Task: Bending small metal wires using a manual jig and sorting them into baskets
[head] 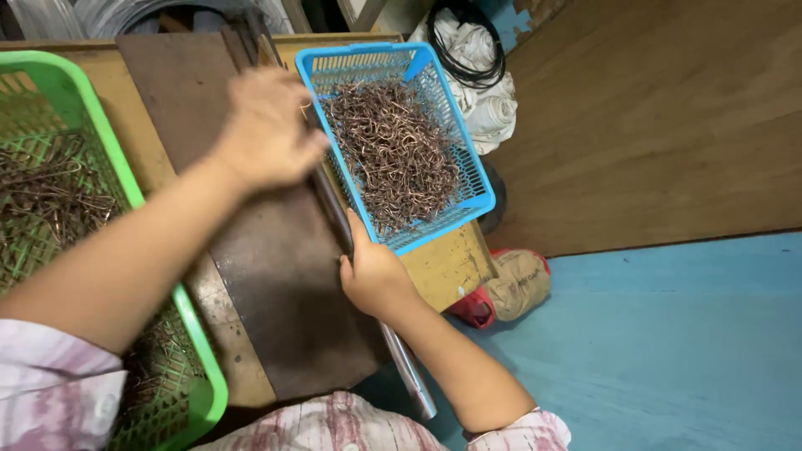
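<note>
A: What's the setting?
B: A yellowish wooden worktop [134,125] with a dark metal plate [276,259], above a blue floor [668,351].
A: Progress?
B: The blue plastic basket [476,179] on the right holds many bent copper wire hooks [393,150]; the green basket [100,134] on the left holds fewer.
A: Hands?
B: The right hand [374,276] is clenched around a steel rod [405,367]; the left hand [267,129] is curled at the rod's far end, its grip hidden. No labels are readable.

Small metal workshop: worn workbench [434,267], 2 baskets of bent wire pieces [393,150], plywood wall [668,117].
</note>
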